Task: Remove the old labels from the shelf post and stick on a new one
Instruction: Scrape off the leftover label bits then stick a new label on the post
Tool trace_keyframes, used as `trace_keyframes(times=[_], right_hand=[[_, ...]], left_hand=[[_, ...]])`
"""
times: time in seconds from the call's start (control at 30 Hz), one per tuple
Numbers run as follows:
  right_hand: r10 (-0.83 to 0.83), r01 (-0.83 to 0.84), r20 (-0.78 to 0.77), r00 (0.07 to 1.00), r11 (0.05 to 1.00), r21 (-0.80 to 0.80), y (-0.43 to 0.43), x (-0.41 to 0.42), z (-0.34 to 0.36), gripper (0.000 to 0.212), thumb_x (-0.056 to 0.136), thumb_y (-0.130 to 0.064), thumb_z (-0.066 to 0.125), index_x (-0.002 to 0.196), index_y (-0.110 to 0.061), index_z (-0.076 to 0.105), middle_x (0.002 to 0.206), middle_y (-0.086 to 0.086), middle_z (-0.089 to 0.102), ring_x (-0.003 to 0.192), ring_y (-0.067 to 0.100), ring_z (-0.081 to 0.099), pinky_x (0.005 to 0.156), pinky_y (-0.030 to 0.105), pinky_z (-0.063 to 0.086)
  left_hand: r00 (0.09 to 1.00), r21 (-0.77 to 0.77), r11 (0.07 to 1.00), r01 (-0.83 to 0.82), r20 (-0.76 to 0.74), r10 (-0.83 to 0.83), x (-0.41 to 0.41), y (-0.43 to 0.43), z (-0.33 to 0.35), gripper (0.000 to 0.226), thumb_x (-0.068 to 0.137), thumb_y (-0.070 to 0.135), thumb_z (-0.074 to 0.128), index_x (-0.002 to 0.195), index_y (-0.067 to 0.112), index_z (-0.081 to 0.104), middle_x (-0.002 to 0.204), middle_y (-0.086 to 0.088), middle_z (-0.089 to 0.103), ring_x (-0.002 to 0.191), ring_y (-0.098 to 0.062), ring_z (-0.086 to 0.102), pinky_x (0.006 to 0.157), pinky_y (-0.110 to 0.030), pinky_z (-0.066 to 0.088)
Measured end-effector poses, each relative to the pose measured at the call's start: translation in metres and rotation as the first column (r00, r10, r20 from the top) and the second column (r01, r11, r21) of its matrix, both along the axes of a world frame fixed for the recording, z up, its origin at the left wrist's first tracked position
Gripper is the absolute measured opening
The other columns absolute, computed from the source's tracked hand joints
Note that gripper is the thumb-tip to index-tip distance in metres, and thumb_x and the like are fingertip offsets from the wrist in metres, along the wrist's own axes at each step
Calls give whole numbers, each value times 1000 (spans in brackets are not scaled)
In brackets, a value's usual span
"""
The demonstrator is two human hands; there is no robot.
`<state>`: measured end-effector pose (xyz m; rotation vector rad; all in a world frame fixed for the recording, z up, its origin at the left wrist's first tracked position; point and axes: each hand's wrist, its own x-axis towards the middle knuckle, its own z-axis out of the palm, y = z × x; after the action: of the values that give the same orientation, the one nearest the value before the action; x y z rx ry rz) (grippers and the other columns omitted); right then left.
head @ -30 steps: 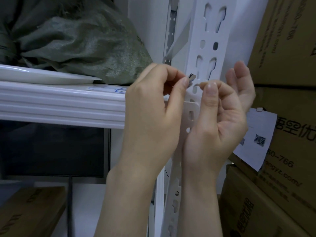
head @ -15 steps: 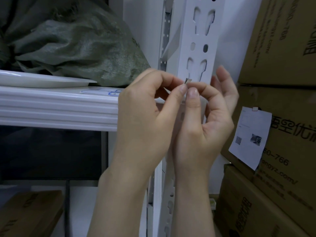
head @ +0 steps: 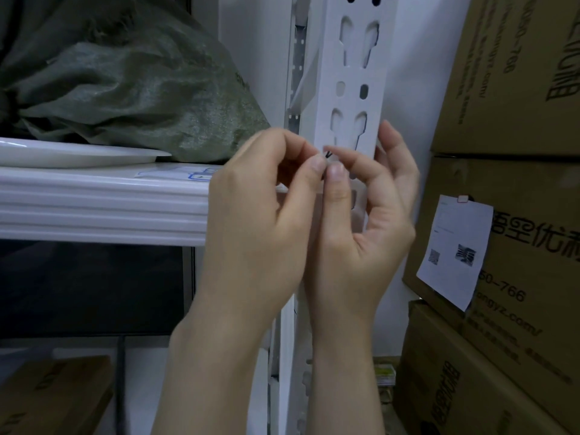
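Note:
A white perforated shelf post (head: 351, 73) rises in the middle of the view. Both my hands are raised in front of it at shelf height. My left hand (head: 260, 208) and my right hand (head: 361, 227) meet thumb to thumb and pinch a tiny scrap of label (head: 328, 156) with dark print on it. Only a sliver of the scrap shows above my fingertips. The other fingers of my right hand stand spread beside the post. The stretch of post behind my hands is hidden.
A white shelf beam (head: 100, 208) runs left from the post, with a green woven sack (head: 135, 89) and a white plate (head: 72, 152) on top. Stacked cardboard boxes (head: 521, 89) fill the right side; a paper slip (head: 455, 249) hangs on one. Another box (head: 53, 397) lies lower left.
My right hand has closed in on my left until the thumbs and forefingers touch. The label scrap, which stood out between the hands, is now nearly buried in the pinch.

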<state>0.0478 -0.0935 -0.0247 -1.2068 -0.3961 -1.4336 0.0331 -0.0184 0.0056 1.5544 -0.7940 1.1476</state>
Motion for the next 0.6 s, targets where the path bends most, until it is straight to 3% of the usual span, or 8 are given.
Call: trace_keyframes(times=[0.13,0.33,0.43,0.6], right_hand=[[-51,51,9,999,999,12,-1,1,0,7,92,-8,62,93,-11,68,139,7,48,131,14,47,105,31,45],[-159,155,63,985,986,63,2,4,-1,6,90,-5,66,90,-9,70,125,12,54,121,15,54,96,19,45],[-177,172,84,981,983,63,4,2,0,9,89,-7,68,92,-15,70,110,14,57,107,15,57,85,15,46],[-259,258,120,958,966,23,5,-1,1,10,89,-15,68,95,-22,70,90,-2,63,99,25,55,85,19,43]], left_hand=[[999,-79,997,11,35,-9,-1,2,0,5,86,16,68,85,19,71,76,13,68,74,-3,66,66,-15,49],[996,-180,983,22,94,-5,3,-3,-5,7,82,13,74,89,15,76,81,11,72,74,0,69,69,-23,56],[994,-201,978,49,106,-28,4,-4,-6,12,84,9,72,95,11,75,86,7,73,79,0,69,72,-23,56],[993,-168,983,74,104,-57,4,-3,-5,16,87,9,68,103,9,72,92,6,72,85,1,69,75,-23,56]])
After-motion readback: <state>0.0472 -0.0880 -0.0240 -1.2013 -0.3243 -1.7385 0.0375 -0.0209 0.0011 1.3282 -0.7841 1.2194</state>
